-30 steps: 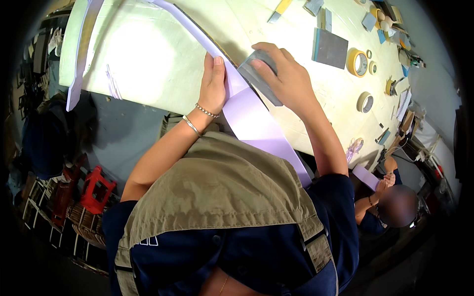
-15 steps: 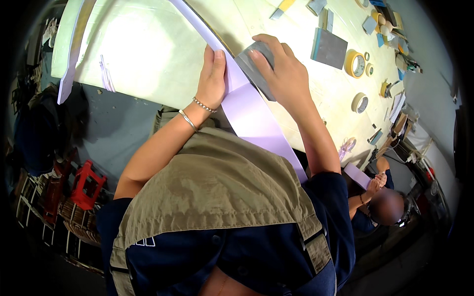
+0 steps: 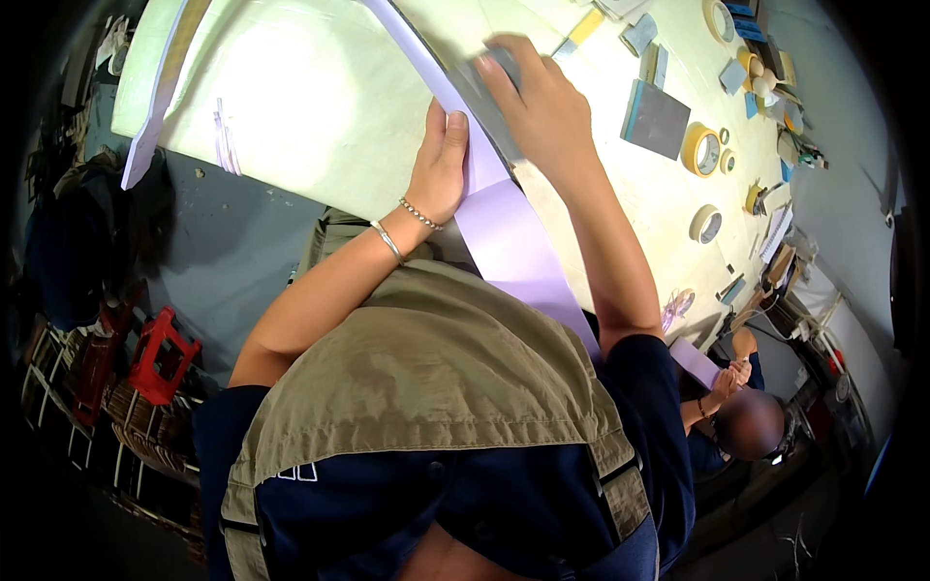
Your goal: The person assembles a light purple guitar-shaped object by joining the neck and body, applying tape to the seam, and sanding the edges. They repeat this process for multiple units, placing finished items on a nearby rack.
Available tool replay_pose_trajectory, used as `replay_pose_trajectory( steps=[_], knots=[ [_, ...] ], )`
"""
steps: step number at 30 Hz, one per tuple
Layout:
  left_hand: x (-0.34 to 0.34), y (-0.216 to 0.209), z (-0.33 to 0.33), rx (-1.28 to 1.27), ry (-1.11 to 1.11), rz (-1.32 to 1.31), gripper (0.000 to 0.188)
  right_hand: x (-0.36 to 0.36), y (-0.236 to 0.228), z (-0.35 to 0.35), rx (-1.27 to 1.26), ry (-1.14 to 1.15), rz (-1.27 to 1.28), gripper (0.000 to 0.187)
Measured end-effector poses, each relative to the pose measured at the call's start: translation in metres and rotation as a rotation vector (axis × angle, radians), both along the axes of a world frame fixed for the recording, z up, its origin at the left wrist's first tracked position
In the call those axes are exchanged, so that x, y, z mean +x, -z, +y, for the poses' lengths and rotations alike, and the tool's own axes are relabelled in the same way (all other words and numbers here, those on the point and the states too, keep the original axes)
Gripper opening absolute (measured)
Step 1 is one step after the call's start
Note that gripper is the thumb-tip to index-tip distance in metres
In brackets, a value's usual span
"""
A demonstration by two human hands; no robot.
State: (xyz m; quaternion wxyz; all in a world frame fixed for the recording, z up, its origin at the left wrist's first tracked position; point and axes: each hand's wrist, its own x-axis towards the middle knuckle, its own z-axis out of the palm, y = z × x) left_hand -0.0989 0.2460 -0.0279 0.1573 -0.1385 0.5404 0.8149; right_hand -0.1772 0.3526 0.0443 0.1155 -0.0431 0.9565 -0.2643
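The fingers of the left hand (image 3: 441, 165) are lying flat and extended, pressing down on the near edge of a long lilac strip (image 3: 504, 242) where it is crossing the pale worktop (image 3: 291, 107); they are not curled round anything. The right hand (image 3: 547, 111) is spreading its fingers over a grey flat block (image 3: 484, 82) sitting on the same strip just beyond the left hand, pushing it down rather than lifting it. From there the strip is running up and away across the worktop and, the other way, down over the worktop's edge past the person's chest towards a co-worker's hands (image 3: 731, 373) at the lower right, which are holding its far end.

Judging by how it is lying, the stretch under the hands looks smoothed flat, while the length hanging off the edge is not yet laid down, so the work seems to be partway through.

Further out, a dark grey pad (image 3: 657, 118), a yellow tape roll (image 3: 699, 150) and a smaller tape roll (image 3: 707, 225) are lying well apart from the hands, to the right.

Compared with a second ago, both hands have moved further up along the strip, the block travelling with the right hand, and the view has tilted so that more of the worktop's left part is showing.
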Motion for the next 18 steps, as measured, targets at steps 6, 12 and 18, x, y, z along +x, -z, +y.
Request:
replay_pose_trajectory(
  steps=[6,12,18],
  knots=[
    [0.002,-0.005,-0.002,-0.158,0.028,0.030,0.053,-0.003,-0.001,-0.004,0.016,0.000,-0.032,0.038],
    [0.004,0.001,-0.001,0.116,0.011,-0.093,0.054,-0.074,0.014,-0.059,0.049,0.002,-0.075,0.039],
    [0.000,-0.001,-0.001,0.107,0.021,-0.093,0.054,-0.069,0.013,-0.056,0.081,-0.032,-0.057,0.042]
  ],
)
